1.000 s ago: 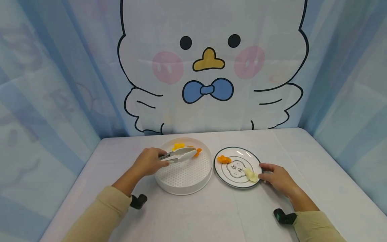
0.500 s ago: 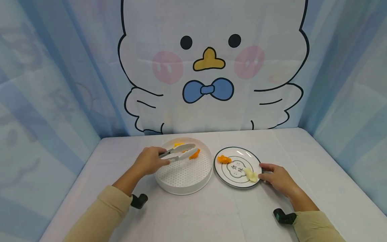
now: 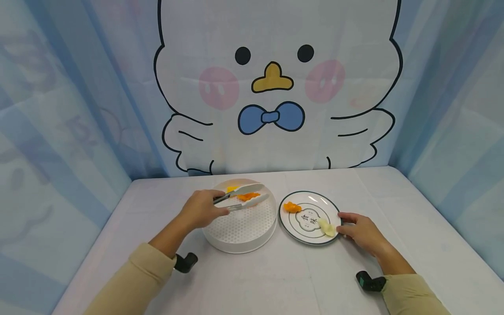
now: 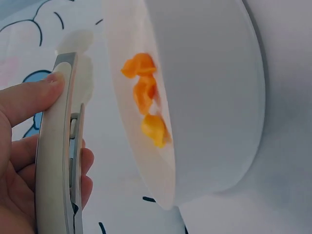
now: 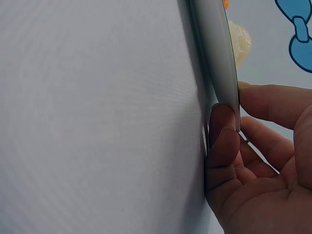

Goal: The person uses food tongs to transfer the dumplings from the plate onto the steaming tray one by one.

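My left hand (image 3: pixel 201 210) grips metal tongs with white tips (image 3: pixel 249 189), held above a round white dish (image 3: pixel 240 238) with a dotted, perforated-looking base. The tong arms stand apart. Two orange pieces (image 4: pixel 145 92) and a yellow piece (image 4: pixel 155 129) lie inside that dish, along its far side. To the right, my right hand (image 3: pixel 362 234) pinches the rim of a white plate (image 3: pixel 293 229), thumb on top and fingers beneath. On this plate are an orange lumpy piece (image 3: pixel 292 207) at the left and a pale cream piece (image 3: pixel 327 227) near my thumb.
Dish and plate stand side by side on a white-covered table (image 3: pixel 252 284), almost meeting. A printed cloth backdrop (image 3: pixel 271 148) hangs behind the table, with blue curtains (image 3: pixel 78 109) on both sides. Each wrist carries a black device (image 3: pixel 371 282).
The tongs have moved right and lifted off the orange pieces, their tips spreading apart. The left hand shifted slightly right with them. Right hand and plate have stayed still.
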Demonstrator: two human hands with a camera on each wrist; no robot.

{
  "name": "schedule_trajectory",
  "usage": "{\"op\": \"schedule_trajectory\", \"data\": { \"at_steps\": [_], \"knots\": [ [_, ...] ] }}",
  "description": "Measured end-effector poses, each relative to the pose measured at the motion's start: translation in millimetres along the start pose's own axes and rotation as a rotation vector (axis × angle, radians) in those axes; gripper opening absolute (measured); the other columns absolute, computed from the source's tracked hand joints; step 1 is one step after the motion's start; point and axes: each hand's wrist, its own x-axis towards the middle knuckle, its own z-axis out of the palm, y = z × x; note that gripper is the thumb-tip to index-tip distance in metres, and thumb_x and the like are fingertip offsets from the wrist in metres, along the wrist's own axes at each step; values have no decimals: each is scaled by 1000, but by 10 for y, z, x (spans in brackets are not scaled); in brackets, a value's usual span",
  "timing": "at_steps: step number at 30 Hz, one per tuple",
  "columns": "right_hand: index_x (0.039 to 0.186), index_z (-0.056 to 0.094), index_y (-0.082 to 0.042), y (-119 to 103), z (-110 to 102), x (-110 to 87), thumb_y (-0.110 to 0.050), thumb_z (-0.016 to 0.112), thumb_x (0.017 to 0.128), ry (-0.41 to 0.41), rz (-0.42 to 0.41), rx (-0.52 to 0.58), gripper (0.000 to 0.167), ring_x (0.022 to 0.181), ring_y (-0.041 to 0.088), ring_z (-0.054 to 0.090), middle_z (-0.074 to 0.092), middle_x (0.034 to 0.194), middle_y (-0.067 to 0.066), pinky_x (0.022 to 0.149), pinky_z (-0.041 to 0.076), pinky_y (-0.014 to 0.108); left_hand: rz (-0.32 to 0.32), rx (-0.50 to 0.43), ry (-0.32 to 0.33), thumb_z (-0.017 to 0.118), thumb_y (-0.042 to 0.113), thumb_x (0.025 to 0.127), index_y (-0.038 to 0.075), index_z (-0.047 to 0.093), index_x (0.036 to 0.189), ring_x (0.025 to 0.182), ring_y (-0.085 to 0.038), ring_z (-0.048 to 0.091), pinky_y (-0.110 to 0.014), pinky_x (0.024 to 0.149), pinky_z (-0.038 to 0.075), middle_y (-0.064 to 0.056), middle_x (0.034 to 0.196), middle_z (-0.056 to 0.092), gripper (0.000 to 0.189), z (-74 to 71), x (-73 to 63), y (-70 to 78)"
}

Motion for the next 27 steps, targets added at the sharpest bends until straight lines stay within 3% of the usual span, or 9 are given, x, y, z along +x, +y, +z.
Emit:
{"op": "schedule_trajectory", "data": {
  "at_steps": [16, 25, 27],
  "knots": [
    [144, 44, 9, 13, -2, 0, -16, 68, 94, -2, -13, 11, 61, 116, 37, 52, 43, 145, 33, 80, 53, 32, 103, 45, -9, 83, 35, 83, 13, 65, 135, 123, -29, 56, -50, 103, 43, -7, 131, 64, 60, 132, 3, 279],
    [144, 44, 10, 13, -3, -2, -16, 67, 94, -4, -14, 10, 61, 118, 38, 51, 42, 145, 33, 82, 53, 33, 161, 102, -10, 83, 37, 83, 16, 65, 136, 98, -20, 58, -38, 80, 51, -4, 125, 66, 60, 220, 35, 478],
    [144, 44, 10, 11, -5, -5, -16, 67, 94, -7, -15, 14, 61, 120, 39, 50, 42, 145, 33, 83, 53, 34, 163, 112, -16, 83, 37, 83, 16, 65, 135, 97, -19, 58, -38, 82, 51, -2, 123, 67, 59, 229, 49, 531]
  ]
}}
